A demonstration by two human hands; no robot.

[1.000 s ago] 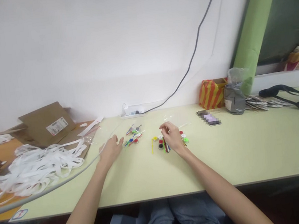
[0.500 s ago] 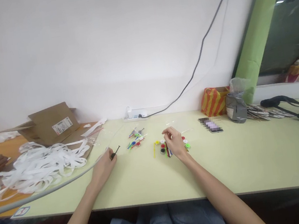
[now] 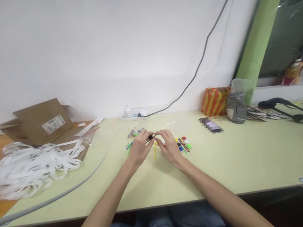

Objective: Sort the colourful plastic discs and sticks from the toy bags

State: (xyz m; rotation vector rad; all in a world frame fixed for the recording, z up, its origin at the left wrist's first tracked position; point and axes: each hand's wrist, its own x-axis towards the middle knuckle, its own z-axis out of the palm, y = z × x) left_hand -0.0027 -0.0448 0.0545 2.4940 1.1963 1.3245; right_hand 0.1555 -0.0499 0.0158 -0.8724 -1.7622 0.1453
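Observation:
My left hand (image 3: 139,148) is closed on a small black piece (image 3: 151,137), a round disc with a thin stem, held above the table. My right hand (image 3: 170,147) meets it from the other side, fingertips pinched at the stem's thin end; what exactly lies between them is partly hidden. Under and beside the right hand lies a group of small coloured discs and sticks (image 3: 186,146) in red, white, blue, black and green. A yellow stick (image 3: 155,154) lies between the hands. Behind my left hand are more coloured pieces (image 3: 134,132), partly covered by it.
A heap of white strap (image 3: 33,168) and an open cardboard box (image 3: 43,122) are on the left. A grey cable (image 3: 74,187) crosses the left front. Toward the back right stand a phone (image 3: 211,125), a striped bag (image 3: 214,101) and a grey container (image 3: 236,109). Another person's hand shows far left.
My left hand has carried the black piece rightward to the middle. My right hand has moved slightly left from the coloured pieces to meet it. The view has shifted a little.

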